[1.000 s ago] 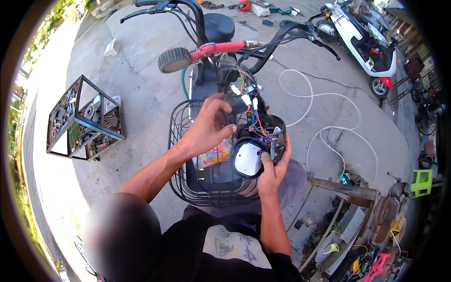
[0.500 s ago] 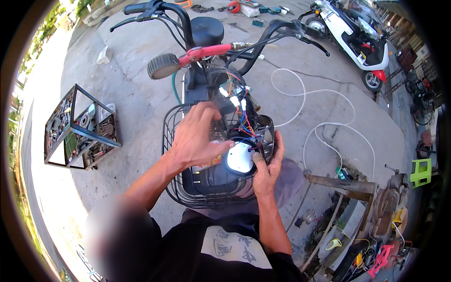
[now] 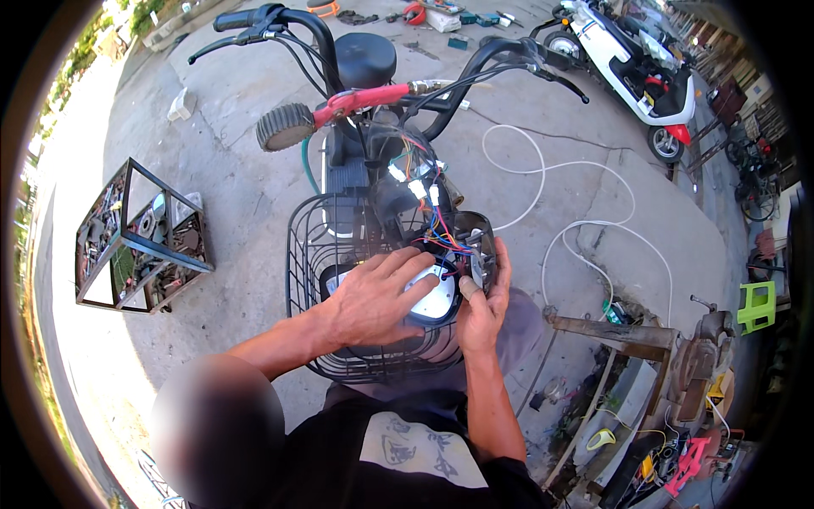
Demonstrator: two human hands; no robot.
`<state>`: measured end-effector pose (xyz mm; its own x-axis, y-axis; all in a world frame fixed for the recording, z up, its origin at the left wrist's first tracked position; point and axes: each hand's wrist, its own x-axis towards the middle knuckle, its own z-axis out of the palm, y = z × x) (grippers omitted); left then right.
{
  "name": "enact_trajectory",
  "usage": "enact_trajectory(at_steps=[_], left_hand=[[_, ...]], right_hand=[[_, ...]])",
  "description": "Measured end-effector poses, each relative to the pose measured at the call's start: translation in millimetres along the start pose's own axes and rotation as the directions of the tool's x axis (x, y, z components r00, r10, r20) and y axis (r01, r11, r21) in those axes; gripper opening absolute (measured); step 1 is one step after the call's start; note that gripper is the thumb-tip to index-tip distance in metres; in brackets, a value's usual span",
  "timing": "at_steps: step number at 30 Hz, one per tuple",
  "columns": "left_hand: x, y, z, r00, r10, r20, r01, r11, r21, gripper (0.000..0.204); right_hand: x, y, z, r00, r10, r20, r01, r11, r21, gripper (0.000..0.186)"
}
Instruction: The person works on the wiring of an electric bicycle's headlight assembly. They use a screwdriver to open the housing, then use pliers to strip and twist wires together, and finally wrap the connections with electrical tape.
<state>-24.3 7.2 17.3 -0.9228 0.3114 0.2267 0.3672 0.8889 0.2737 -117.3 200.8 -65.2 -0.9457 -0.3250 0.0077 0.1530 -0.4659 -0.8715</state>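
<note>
An electric bike stands in front of me with a black wire basket (image 3: pixel 307 254) at its front. A headlight unit (image 3: pixel 434 301) with a pale round lens hangs loose by the basket's right rim, trailing coloured wires (image 3: pixel 434 231) up into the open steering column. My left hand (image 3: pixel 373 299) lies over the lens, fingertips reaching the wires. On the unit's right side, my right hand (image 3: pixel 485 307) grips the black housing, thumb on its edge. Above are the black handlebars (image 3: pixel 475 72) with a red clamp (image 3: pixel 363 98).
A metal-framed box of scrap parts (image 3: pixel 140 237) sits on the concrete at left. A white cable (image 3: pixel 585 225) loops over the ground at right. A white and red scooter (image 3: pixel 632 59) is parked at the back right. Wooden beams, tools and a green stool (image 3: pixel 756 305) crowd the lower right.
My left hand has come down from the wires and settled flat over the headlight lens. My right hand has kept its grip on the housing.
</note>
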Motion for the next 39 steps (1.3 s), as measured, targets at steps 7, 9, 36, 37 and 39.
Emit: enact_trajectory(at_steps=[7,9,36,37,39], left_hand=[[-4.0,-8.1,14.9,0.990,0.062,-0.123,-0.062,0.998,0.007,0.068],[-4.6,-10.2,11.7,0.988,0.037,-0.149,-0.046,0.997,-0.061,0.065],[-16.0,-66.0,-10.2,0.834,-0.443,-0.329,0.028,0.630,-0.776,0.060],[-16.5,-65.7,-10.8,0.832,-0.443,-0.334,0.019,0.624,-0.781,0.060],[-18.7,-67.6,-10.7,0.841,-0.422,-0.339,0.024,0.655,-0.755,0.061]], right_hand=[[4.4,-7.1,1.8,0.999,0.031,0.042,-0.034,0.995,0.095,0.076],[5.5,-10.3,3.3,0.998,0.030,0.062,-0.036,0.994,0.099,0.068],[1.2,-13.2,9.4,0.996,0.011,0.086,0.004,0.984,-0.177,0.061],[1.1,-15.2,11.3,0.997,0.020,0.078,-0.007,0.986,-0.164,0.061],[0.6,-21.6,16.4,0.998,0.038,0.058,-0.029,0.989,-0.142,0.061]])
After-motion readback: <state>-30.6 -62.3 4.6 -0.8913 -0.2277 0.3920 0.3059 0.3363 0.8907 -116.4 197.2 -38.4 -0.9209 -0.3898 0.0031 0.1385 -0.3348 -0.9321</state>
